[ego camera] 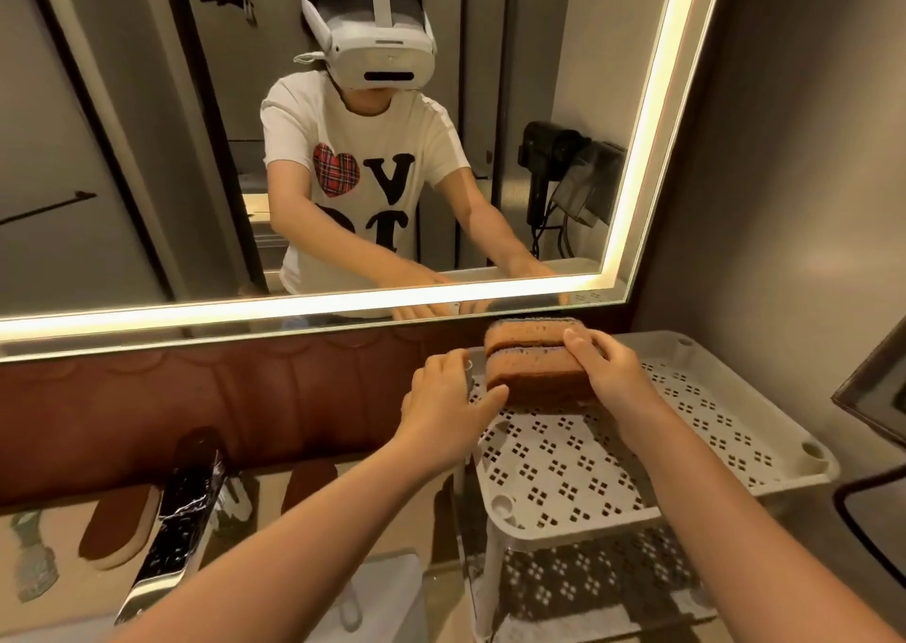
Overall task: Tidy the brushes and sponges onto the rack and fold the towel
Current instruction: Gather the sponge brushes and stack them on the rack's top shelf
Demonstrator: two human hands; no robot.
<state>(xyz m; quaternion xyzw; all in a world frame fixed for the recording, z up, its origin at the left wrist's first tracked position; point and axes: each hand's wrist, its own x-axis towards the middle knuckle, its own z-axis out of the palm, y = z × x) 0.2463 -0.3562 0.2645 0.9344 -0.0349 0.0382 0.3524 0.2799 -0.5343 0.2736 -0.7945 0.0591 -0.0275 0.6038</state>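
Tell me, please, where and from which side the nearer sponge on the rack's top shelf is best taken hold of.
Take the nearer sponge by its two short ends, coming down from above. It stands on a long edge, flush against the second sponge behind, so fingers probably cannot reach its back face. The right hand lies over its right end.

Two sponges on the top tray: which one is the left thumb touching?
The nearer sponge, front of the pair: the left hand has its thumb at its left end, and the right hand holds its right end. The other sponge stands behind it, by the wall.
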